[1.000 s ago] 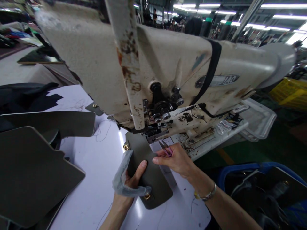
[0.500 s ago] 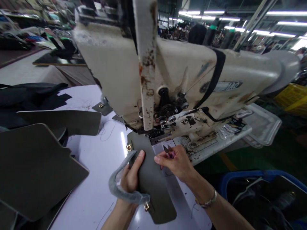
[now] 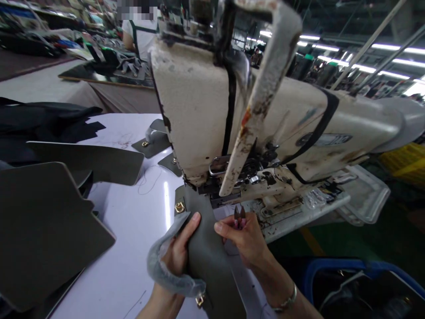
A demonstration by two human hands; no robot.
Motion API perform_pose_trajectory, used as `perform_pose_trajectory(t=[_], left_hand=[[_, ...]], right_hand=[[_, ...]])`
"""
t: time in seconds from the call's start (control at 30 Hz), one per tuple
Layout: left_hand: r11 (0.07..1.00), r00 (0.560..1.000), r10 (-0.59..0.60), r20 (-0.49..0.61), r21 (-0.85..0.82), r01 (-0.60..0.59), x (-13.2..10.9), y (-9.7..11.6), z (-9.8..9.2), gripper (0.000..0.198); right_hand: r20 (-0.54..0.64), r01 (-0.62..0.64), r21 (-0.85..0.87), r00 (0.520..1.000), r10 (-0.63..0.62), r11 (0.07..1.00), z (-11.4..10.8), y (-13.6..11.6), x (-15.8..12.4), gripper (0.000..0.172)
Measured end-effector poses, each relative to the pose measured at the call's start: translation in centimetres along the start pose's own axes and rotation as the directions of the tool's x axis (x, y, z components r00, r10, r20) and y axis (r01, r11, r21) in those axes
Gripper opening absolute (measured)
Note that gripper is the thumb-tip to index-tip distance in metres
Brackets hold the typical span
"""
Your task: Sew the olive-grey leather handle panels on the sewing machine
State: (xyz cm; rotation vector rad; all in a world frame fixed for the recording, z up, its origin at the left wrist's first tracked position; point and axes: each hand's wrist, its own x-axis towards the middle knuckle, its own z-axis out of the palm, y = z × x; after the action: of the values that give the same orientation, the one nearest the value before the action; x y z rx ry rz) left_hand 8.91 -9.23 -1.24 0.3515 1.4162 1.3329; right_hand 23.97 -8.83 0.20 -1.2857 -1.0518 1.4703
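Note:
A grey-green leather piece (image 3: 207,261) with gold rings lies on the white table (image 3: 133,239) and runs under the foot of a worn cream sewing machine (image 3: 232,110). My left hand (image 3: 179,252) grips its left edge, thumb on top, with a foam-wrapped handle (image 3: 162,272) looped around the hand. My right hand (image 3: 245,241) presses a fingertip on the piece's right edge and is closed on small thread snips (image 3: 239,216) whose blades point up toward the needle area.
Large grey cut panels (image 3: 49,221) lie at the left, dark fabric (image 3: 43,122) behind them. Smaller pieces with gold fittings (image 3: 151,144) sit behind the machine. A blue bin (image 3: 348,279) stands at lower right. Another person works at a far table (image 3: 136,31).
The view has shifted right and closer, so the machine head looms larger. The leather piece has slid slightly toward me. Both hands keep their grip.

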Motion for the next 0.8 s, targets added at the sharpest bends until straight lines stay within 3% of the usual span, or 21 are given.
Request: perform_pose_trajectory(t=[0.23,0.47,0.67,0.8], left_hand=[[0.998,0.998,-0.029,0.058,0.05,0.026,0.5,1.6,0.9,0.047],[0.999,0.996,-0.043,0.083,0.014,0.042,1.6,1.8,1.1,0.049],[0.991,0.991,-0.118,0.07,-0.061,0.122,2.0,2.8,1.9,0.046],[0.987,0.991,-0.104,0.08,-0.114,0.113,2.4,3.3,2.3,0.041]], right_hand=[[-0.031,-0.006,0.01,0.999,0.006,1.0,0.7,-1.0,1.5,0.022],[-0.033,0.024,-0.021,0.999,-0.025,0.999,1.1,-0.8,2.8,0.025],[-0.124,0.098,-0.177,0.985,-0.12,0.979,1.8,-0.8,3.4,0.031],[-0.203,0.087,-0.29,0.968,-0.15,0.953,2.4,-1.3,3.4,0.026]])
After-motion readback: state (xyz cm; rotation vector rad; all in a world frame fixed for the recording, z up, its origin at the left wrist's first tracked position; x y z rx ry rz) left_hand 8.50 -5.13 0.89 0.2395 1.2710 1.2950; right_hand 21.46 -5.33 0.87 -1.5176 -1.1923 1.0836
